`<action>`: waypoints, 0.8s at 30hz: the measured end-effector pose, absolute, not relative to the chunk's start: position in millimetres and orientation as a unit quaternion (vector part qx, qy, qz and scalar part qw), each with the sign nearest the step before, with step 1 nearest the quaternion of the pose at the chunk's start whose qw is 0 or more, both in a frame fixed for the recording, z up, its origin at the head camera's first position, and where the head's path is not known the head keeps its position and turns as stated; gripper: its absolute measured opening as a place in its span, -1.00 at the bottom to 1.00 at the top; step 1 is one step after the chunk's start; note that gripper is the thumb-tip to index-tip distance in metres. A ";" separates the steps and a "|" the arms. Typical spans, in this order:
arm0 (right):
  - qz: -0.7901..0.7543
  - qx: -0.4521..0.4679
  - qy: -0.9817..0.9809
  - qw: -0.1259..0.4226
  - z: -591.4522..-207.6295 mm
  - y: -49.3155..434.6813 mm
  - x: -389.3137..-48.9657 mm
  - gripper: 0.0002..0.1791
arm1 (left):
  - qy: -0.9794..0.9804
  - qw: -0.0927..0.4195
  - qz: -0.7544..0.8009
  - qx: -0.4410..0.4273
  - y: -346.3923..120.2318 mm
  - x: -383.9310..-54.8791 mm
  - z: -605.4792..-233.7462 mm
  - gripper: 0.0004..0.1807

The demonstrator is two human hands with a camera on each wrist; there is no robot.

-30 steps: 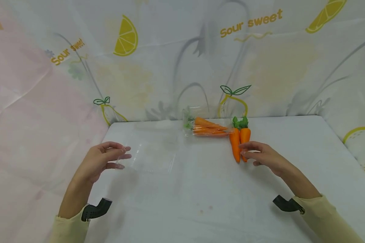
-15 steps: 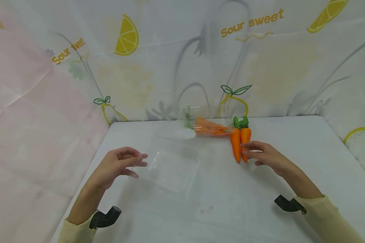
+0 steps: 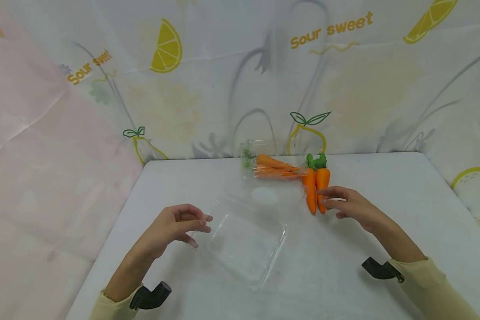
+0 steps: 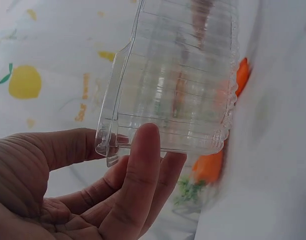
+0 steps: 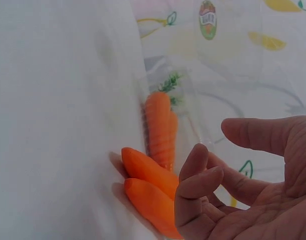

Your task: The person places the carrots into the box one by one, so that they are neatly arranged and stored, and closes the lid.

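My left hand point(image 3: 176, 229) grips a clear plastic clamshell box point(image 3: 244, 244) by its left edge, tilted over the table. In the left wrist view, the thumb and fingers pinch the corner of that ribbed box point(image 4: 177, 95). A label point(image 5: 208, 20) shows on a clear panel in the right wrist view. Two orange carrots point(image 3: 310, 191) with green tops lie side by side right of centre. My right hand point(image 3: 346, 204) is close beside the right carrot, fingers loosely bent and holding nothing; in the right wrist view it overlaps the carrots point(image 5: 150, 205).
Behind, against the back cloth, lies another clear box point(image 3: 258, 143) with several carrots point(image 3: 274, 166) inside, its right end at the loose carrots' tops. The white table point(image 3: 304, 275) meets a printed lemon cloth point(image 3: 224, 89) at the back.
My left hand has carried the clear box right and toward me, from the table's left side to near its middle. The right hand and the carrots have stayed nearly still.
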State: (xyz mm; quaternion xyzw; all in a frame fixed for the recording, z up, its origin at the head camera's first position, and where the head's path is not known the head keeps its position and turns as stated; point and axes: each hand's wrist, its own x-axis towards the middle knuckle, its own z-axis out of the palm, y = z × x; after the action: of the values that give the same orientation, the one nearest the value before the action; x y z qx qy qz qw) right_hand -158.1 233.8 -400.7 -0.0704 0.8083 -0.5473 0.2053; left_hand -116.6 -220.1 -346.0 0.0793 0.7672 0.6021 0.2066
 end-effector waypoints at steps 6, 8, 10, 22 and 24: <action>-0.547 -0.065 0.809 0.206 -403.2 235.1 -158.0 -0.40 | 0.762 0.223 0.604 0.076 -215.6 -112.7 -357.5 -0.74; -0.547 -0.061 0.808 0.208 -404.7 235.4 -158.2 -0.39 | 0.760 0.230 0.603 0.075 -213.7 -111.7 -361.7 -0.74; -0.547 -0.059 0.809 0.210 -406.1 235.6 -158.2 -0.39 | 0.760 0.235 0.601 0.075 -211.7 -111.5 -365.6 -0.75; -0.551 -0.053 0.804 0.216 -408.6 236.3 -157.9 -0.39 | 0.757 0.260 0.594 0.074 -197.9 -111.5 -382.5 -0.77; -0.552 -0.053 0.804 0.215 -408.8 236.7 -157.7 -0.40 | 0.757 0.264 0.593 0.076 -195.9 -112.4 -385.8 -0.78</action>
State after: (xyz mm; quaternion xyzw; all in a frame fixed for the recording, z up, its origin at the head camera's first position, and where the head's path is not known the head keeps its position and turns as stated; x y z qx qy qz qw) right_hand -157.7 236.7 -408.8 -0.0530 0.8039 -0.5519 0.2151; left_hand -112.4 -195.9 -385.8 0.0757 0.7568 0.5931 0.2641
